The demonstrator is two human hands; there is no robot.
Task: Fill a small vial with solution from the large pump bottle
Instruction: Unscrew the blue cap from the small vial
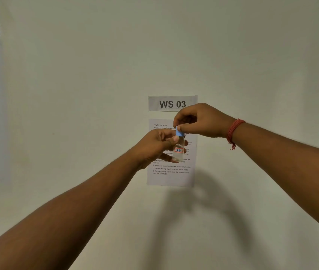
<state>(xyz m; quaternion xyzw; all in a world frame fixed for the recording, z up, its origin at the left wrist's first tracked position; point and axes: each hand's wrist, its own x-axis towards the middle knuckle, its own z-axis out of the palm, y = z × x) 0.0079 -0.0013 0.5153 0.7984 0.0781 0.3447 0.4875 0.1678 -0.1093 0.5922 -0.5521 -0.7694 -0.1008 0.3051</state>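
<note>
1. The left hand (155, 146) grips the body of a small clear vial (178, 151), thumb across its shoulder and fingers curled behind it; the vial is held upright in mid-air in front of the wall (76, 94), well above anything that might support it.
2. The right hand (199, 120) comes from above and pinches the vial's blue cap (179, 131) between thumb and fingertips. The cap sits tilted on the neck; whether it is being taken off or put on cannot be told.
3. A red-bordered label (178, 150) reading "7B" faces the camera. Whether the vial holds liquid cannot be told.
4. Behind the hands, a "WS 03" sign (172, 103) and a printed instruction sheet (171, 169) are fixed to the wall. A red thread bracelet (233, 132) circles the right wrist. The large pump bottle is not in view.
5. Judged step: working the cap of the vial. To do it well, the left hand should keep the vial vertical and motionless while only the right hand turns, with the cap kept square to the neck so that the threads do not cross.
6. Risk, as judged: a tilted vial could spill, and a pinched cap could slip and fall.
</note>
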